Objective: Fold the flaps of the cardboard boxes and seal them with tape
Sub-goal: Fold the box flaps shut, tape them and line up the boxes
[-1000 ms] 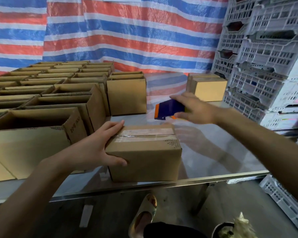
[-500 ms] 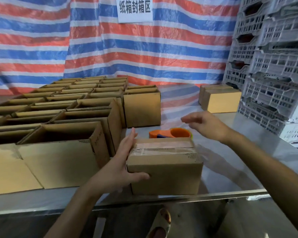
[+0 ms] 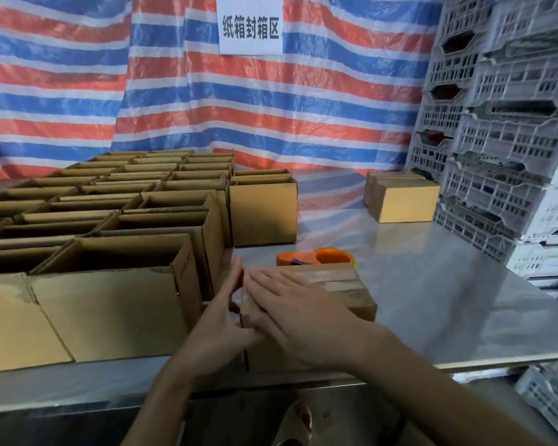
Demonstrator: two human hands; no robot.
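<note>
Brown corrugated box (image 3: 351, 299) sits nearest, at 6 o'clock. Flat on its glossy tape strip (image 3: 332, 280) lies the right hand (image 3: 290, 304), fingers straight, slightly spread. The left hand (image 3: 221, 320) braces the side, fingers straight together. I'd rub firmly toward both ends. Orange tape dispenser (image 3: 316, 257) just behind at 12, open boxes (image 3: 126, 304) at 10.

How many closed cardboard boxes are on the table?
3. A taped box lies at the near edge under the right hand; two more sit at the far right beside the plastic crates, front box and rear box. The open boxes on the left may hide others.
</note>
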